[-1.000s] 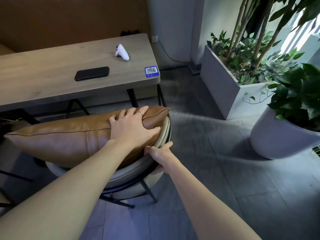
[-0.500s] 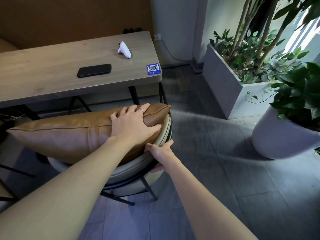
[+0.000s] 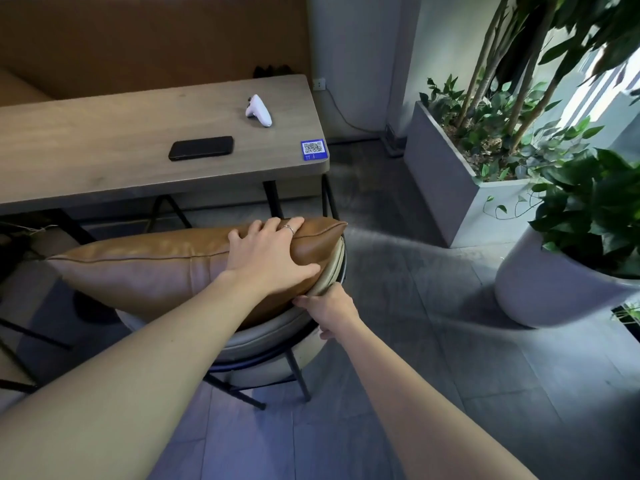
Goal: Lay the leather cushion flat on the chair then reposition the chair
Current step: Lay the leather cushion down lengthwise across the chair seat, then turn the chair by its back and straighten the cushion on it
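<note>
A tan leather cushion (image 3: 145,271) lies across the chair (image 3: 277,337), which has a beige padded seat and a black metal frame. The cushion overhangs the chair on the left. My left hand (image 3: 270,258) presses flat on the cushion's right end, fingers spread over its top edge, a ring on one finger. My right hand (image 3: 329,310) grips the beige padded rim of the chair just below and right of the left hand, thumb on top and fingers curled under.
A wooden table (image 3: 104,161) stands just beyond the chair, bearing a black phone (image 3: 201,147), a white controller (image 3: 259,110) and a QR sticker (image 3: 313,149). A grey rectangular planter (image 3: 457,188) and a round white pot (image 3: 543,289) stand right. Grey tiled floor lies between.
The chair with the cushion has shifted slightly toward the table and the view has moved with it. Both hands keep the same hold.
</note>
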